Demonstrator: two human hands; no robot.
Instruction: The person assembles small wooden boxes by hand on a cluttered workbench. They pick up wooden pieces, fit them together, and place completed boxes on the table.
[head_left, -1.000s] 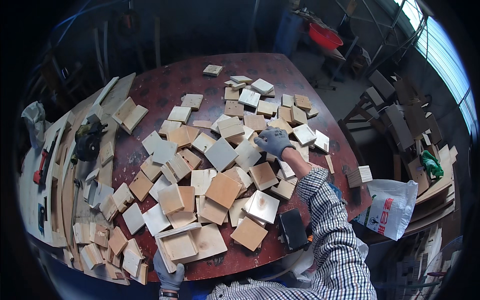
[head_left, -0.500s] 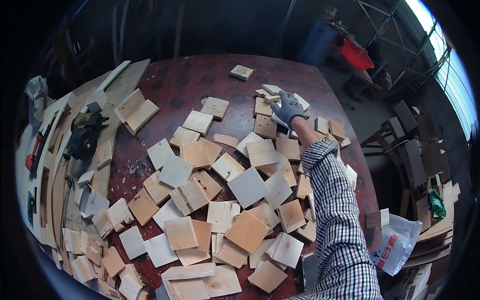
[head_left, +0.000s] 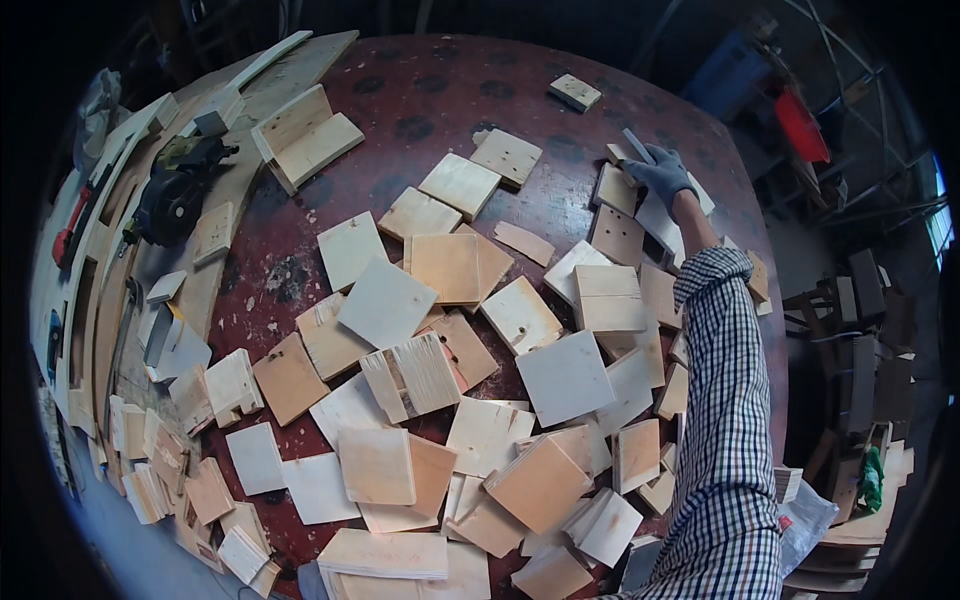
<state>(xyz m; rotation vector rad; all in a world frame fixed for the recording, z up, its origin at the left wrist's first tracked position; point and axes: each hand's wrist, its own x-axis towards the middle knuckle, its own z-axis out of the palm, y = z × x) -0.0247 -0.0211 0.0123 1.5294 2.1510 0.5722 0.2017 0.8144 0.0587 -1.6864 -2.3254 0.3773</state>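
My right hand (head_left: 660,172), in a grey glove, reaches to the far right part of the dark red round table (head_left: 430,100). Its fingers are closed on the edge of a small plywood piece (head_left: 634,145), lifted slightly among other squares. My checked sleeve (head_left: 725,400) runs up from the lower edge over several plywood squares. A light square (head_left: 566,377) and a tan square (head_left: 445,266) lie near the table's middle. One single small block (head_left: 575,91) sits at the far edge. My left hand is out of the picture.
A black power tool (head_left: 175,195) rests on long planks (head_left: 110,300) along the left. Small offcuts pile up at the lower left (head_left: 170,470). A red container (head_left: 803,125), stacked wood (head_left: 860,330) and a white plastic bag (head_left: 808,520) are beyond the table's right side.
My right hand has moved from the table's middle right to its far right edge and closed on a small piece. The view has come closer to the table.
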